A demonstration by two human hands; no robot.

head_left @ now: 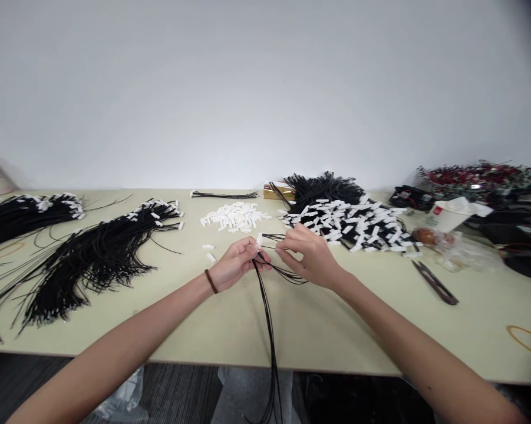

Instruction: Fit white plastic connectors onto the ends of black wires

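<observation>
White plastic shows at the connector (259,240), held between the thumb and fingers of the left hand (242,257) above the middle of the worktop (194,318). Right hand (308,254): fingers drawn together in a narrow pinch on thin black wires (272,237) just beside the connector. Further black strands (287,274) curve from the connector to beneath the right hand; a hanging bundle (269,318) drops from the left hand past the front edge of the worktop. A brown band (211,281) encircles the left wrist.

Directly behind the hands lies a heap of loose white connectors (235,217); two single pieces (209,252) lie near the left hand. A slim wire bundle (225,195) lies behind the heap, close to a gold box (279,190).

Right of the heap: a pile of white-ended wires (362,227), with a dark wire bundle (325,189) behind it. Left side: two large black wire bundles, one nearer the centre (101,250), one at the left border of the view (24,221), both with white connectors at the far end.

Far right: dark snips (435,284), a white cup (446,217), a clear plastic bag (468,254), red and green wiring (477,176) and a yellow loop (528,341).
</observation>
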